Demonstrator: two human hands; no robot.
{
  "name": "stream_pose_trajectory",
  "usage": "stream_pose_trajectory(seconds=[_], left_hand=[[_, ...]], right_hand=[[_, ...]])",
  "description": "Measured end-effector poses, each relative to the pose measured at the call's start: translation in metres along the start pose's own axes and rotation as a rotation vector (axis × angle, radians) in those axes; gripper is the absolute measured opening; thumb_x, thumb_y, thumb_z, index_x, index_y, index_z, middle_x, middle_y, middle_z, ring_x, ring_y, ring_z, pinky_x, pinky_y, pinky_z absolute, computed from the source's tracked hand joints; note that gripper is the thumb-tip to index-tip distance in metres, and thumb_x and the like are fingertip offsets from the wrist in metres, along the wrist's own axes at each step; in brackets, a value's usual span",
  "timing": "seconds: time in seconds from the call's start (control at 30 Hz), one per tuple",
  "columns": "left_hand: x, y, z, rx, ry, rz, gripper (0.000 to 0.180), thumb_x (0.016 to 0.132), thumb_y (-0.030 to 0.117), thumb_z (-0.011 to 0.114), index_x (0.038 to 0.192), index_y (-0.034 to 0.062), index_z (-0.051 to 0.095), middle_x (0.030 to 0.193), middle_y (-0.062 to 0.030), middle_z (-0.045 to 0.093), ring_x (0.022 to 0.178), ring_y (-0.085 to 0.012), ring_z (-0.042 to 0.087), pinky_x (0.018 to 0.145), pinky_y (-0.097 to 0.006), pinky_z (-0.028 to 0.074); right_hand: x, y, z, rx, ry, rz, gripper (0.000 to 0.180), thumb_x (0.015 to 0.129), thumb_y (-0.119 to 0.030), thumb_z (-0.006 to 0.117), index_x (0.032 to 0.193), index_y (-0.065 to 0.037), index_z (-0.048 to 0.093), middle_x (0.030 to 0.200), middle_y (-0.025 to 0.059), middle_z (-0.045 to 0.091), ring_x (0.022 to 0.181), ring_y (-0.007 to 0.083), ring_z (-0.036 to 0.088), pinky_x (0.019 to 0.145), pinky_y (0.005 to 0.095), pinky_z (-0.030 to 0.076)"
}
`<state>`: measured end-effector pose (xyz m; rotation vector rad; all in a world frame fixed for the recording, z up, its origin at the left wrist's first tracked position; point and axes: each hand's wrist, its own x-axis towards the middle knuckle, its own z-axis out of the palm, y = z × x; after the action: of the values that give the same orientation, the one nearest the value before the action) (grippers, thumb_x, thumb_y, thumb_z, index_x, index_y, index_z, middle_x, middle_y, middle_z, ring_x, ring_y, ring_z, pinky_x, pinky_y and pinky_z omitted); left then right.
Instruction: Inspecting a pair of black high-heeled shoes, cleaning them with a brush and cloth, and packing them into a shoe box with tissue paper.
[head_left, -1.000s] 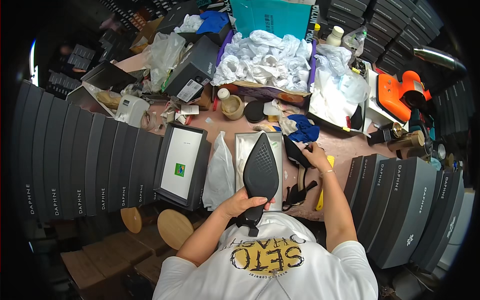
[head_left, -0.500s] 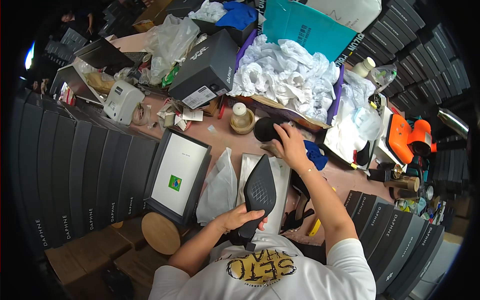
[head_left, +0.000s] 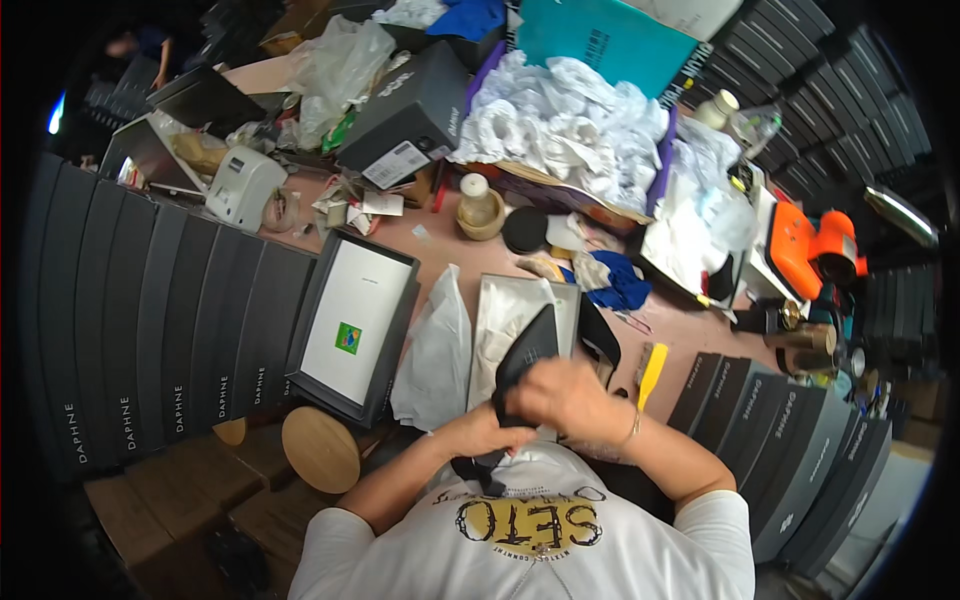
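My left hand (head_left: 482,430) is wrapped round a black high-heeled shoe (head_left: 528,340), held close to my shirt with its toe pointing away. Over the middle of the shoe, my right hand (head_left: 570,402) is curled and slightly blurred; whatever its fingers hold is hidden. Beneath the shoe is an open shoebox (head_left: 487,293) lined with white paper. A second black shoe (head_left: 598,335) lies just right of that box. Left of it rests a sheet of white tissue paper (head_left: 437,360).
A dark box lid (head_left: 345,300) stands at left. Beyond are a small bottle (head_left: 478,208), a round black pad (head_left: 525,230), a blue cloth (head_left: 622,285) and a carton (head_left: 660,185) of crumpled paper. A yellow tool (head_left: 652,372) lies right. Stacked shoeboxes (head_left: 200,330) flank me.
My right hand has come back from the round black pad to the shoe. The shoe has turned, so less of its patterned sole shows. My left hand keeps its hold.
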<state>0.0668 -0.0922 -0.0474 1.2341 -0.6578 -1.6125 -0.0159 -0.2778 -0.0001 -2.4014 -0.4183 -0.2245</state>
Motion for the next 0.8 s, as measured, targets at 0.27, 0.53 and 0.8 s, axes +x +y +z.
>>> stream_pose_trajectory(seconds=[0.27,0.53,0.8], left_hand=[[-0.006,-0.015,0.023,0.280,-0.042,0.232,0.011,0.086,0.012,0.065,0.083,0.0028,0.059,0.066,-0.0008,0.056,0.061,-0.0081,0.053,0.058,-0.025,0.045],[-0.027,0.012,0.025,0.043,-0.084,0.079,0.010,0.084,0.009,0.063,0.089,0.0008,0.059,0.073,-0.0027,0.060,0.064,-0.0099,0.057,0.060,-0.025,0.047],[-0.007,-0.009,0.000,-0.566,-0.057,0.116,0.070,0.091,0.063,0.035,0.111,-0.0014,0.053,0.094,-0.0121,0.061,0.081,-0.0211,0.062,0.074,-0.035,0.053]], right_hand=[[-0.023,-0.029,0.007,-0.172,0.355,0.337,0.010,0.076,-0.008,0.064,0.085,-0.007,0.060,0.075,0.0102,0.055,0.068,0.0293,0.056,0.058,0.0363,0.046],[-0.042,-0.053,0.012,-0.221,0.468,0.332,0.012,0.074,-0.008,0.062,0.086,-0.006,0.061,0.077,0.0102,0.057,0.070,0.0284,0.057,0.062,0.0344,0.046],[-0.124,0.018,0.026,0.347,0.785,0.886,0.016,0.088,-0.013,0.062,0.095,0.001,0.063,0.081,0.0054,0.063,0.074,0.0110,0.055,0.068,0.0248,0.044]])
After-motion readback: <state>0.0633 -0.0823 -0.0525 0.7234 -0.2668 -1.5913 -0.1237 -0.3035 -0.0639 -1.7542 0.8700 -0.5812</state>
